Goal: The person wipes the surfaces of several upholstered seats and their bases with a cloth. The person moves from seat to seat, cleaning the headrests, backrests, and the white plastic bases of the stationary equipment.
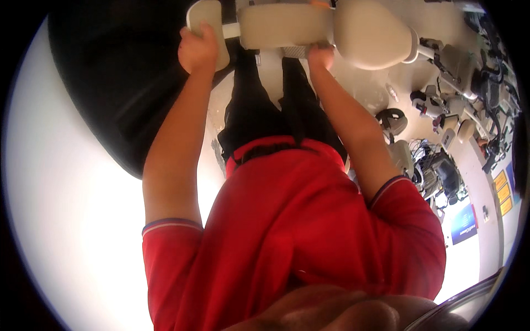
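Note:
A narrow beige pad (212, 12) stands at the upper left. My left hand (199, 51) is closed round its left side, thumb over the face. A short pale bar (232, 30) joins that pad to a wide beige padded block (284, 26) in the middle. At the block's lower right corner my right hand (321, 57) is closed; what its fingers grip is hidden and blurred. A grey ridged piece (295, 52) lies just left of this hand. To the right of the block is a larger rounded beige pad (372, 36).
A large black curved object (121, 83) fills the left side. On the right, a small bottle (392, 92) is on the floor, near several pieces of equipment with pads and frames (444, 113). A tangle of cables (422, 157) and a blue panel (464, 225) are farther right.

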`<state>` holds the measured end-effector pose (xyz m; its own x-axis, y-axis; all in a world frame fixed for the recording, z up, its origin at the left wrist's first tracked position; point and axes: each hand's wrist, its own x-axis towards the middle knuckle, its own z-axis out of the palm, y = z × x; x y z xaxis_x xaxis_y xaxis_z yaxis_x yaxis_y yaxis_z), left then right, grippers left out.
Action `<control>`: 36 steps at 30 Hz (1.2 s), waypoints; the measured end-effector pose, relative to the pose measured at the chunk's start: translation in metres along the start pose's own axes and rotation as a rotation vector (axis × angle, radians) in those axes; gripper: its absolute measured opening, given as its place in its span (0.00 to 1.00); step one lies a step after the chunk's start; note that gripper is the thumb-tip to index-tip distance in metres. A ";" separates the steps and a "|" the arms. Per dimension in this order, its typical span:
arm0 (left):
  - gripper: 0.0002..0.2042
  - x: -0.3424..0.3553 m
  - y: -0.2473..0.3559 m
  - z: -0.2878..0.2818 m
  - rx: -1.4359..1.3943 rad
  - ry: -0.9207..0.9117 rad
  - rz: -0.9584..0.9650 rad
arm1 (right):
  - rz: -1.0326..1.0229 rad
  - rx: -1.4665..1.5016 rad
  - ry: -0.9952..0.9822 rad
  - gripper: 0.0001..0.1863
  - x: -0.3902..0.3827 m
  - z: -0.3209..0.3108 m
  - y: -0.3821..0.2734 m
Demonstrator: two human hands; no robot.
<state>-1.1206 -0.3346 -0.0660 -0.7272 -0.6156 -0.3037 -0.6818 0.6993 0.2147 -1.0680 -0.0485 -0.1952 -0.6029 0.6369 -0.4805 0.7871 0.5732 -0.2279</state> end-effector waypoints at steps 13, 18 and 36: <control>0.27 0.002 -0.003 0.000 0.026 0.031 -0.016 | -0.617 0.190 -0.155 0.20 -0.040 -0.105 -0.045; 0.26 0.002 -0.006 0.002 0.020 0.052 -0.014 | -0.622 0.066 0.331 0.20 0.050 -0.179 0.000; 0.27 0.002 -0.008 -0.007 0.074 0.028 -0.007 | -0.826 -0.380 -0.204 0.15 0.031 -0.105 -0.106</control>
<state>-1.1169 -0.3441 -0.0622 -0.7248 -0.6303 -0.2784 -0.6802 0.7190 0.1430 -1.1839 -0.0358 -0.0965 -0.8900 -0.1306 -0.4368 0.0011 0.9575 -0.2885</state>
